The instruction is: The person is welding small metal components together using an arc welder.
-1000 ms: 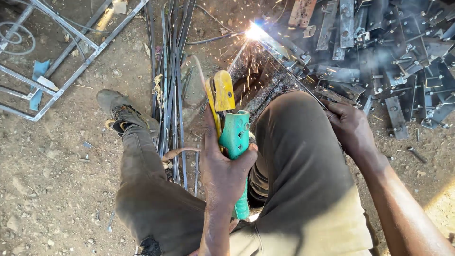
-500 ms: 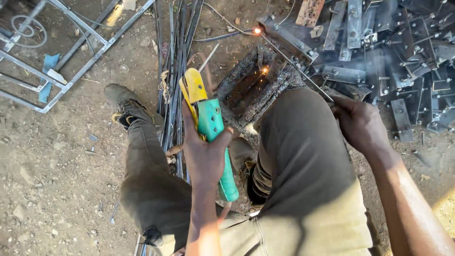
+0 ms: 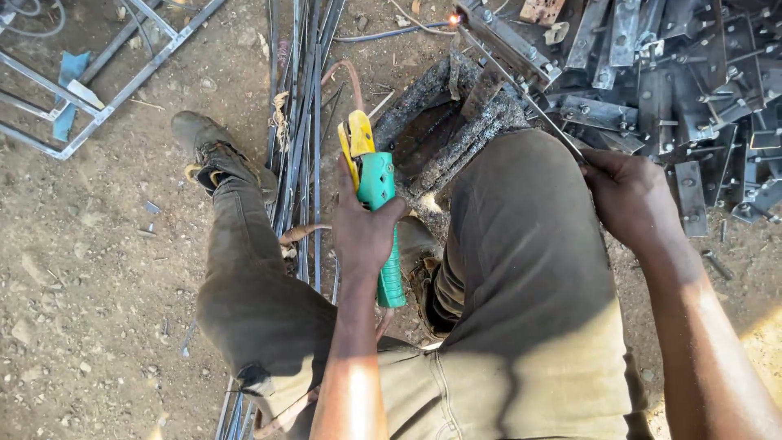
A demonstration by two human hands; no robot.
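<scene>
The person wears dusty olive-brown trousers [image 3: 521,269], a worn, scuffed dark lace-up boot [image 3: 213,155] and no gloves, with both forearms bare and no sleeves in view.

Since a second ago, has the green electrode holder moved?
Yes. The left hand has drawn the green electrode holder back from the glowing weld spot on the metal bracket, toward the person's lap.
</scene>
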